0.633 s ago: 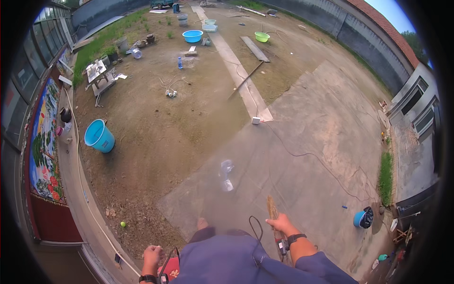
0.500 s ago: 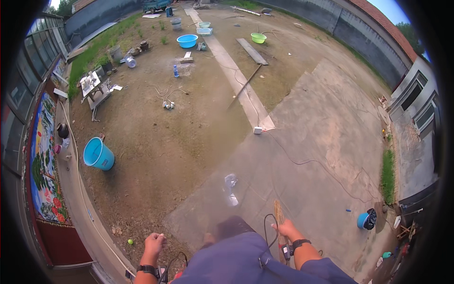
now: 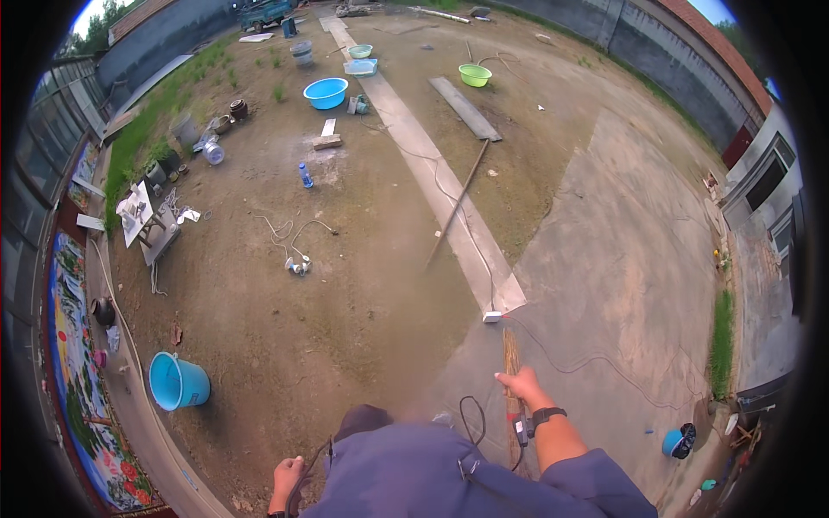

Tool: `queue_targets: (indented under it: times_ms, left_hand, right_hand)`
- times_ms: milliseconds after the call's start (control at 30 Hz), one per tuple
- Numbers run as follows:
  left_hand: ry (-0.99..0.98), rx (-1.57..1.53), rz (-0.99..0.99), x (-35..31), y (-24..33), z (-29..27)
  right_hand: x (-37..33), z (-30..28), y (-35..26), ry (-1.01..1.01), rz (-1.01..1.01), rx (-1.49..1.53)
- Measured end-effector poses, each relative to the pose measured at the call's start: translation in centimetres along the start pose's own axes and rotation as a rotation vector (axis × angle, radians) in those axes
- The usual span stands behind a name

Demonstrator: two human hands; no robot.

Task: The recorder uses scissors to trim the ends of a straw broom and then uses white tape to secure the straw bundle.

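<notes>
My right hand point(image 3: 523, 386) is closed around a long, rough brown piece of wood point(image 3: 511, 350), which points ahead over the concrete. Beside the wood, near my right wrist, shows a red and dark object point(image 3: 520, 426) whose kind I cannot make out. A black cord point(image 3: 466, 411) loops out in front of my shirt. My left hand point(image 3: 287, 473) hangs low at my left side with its fingers curled, and a dark cord or strap runs beside it. Whether anything is inside those fingers is hidden.
A blue bucket point(image 3: 180, 382) stands on the dirt to the left. Ahead, a white power strip point(image 3: 492, 317) lies at the end of a pale walkway point(image 3: 399, 121), with a thin cable point(image 3: 596, 356) trailing right. A pole point(image 3: 458, 203) lies across the walkway. Loose wires point(image 3: 294, 259) lie farther left.
I have moved forward: the bucket and power strip are nearer, and the clear plastic on the ground is almost hidden under my body. My right hand still holds the wood, reaching farther ahead.
</notes>
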State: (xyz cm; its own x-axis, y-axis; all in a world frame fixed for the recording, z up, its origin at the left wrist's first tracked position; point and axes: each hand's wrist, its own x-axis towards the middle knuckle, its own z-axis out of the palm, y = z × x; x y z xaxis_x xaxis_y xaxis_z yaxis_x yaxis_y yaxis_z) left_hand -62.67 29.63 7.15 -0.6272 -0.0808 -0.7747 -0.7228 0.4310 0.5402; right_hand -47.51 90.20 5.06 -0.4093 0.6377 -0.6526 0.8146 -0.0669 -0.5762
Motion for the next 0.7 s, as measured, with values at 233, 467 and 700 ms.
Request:
queue_targets:
  times_ms: [233,467,700]
  left_hand:
    - [-0.083,0.142,0.055,18.8,19.3,4.1]
    - [-0.158,0.08,0.223,32.6,55.0,12.4]
    - [-0.138,0.106,0.334,49.4,77.8,20.3]
  right_hand:
    - [16.3,1.3,-20.3,0.078,-0.16,-0.106]
    - [26.6,-0.1,-31.0,0.091,0.123,0.012]
    - [48.9,-2.1,-34.0,0.279,0.196,0.126]
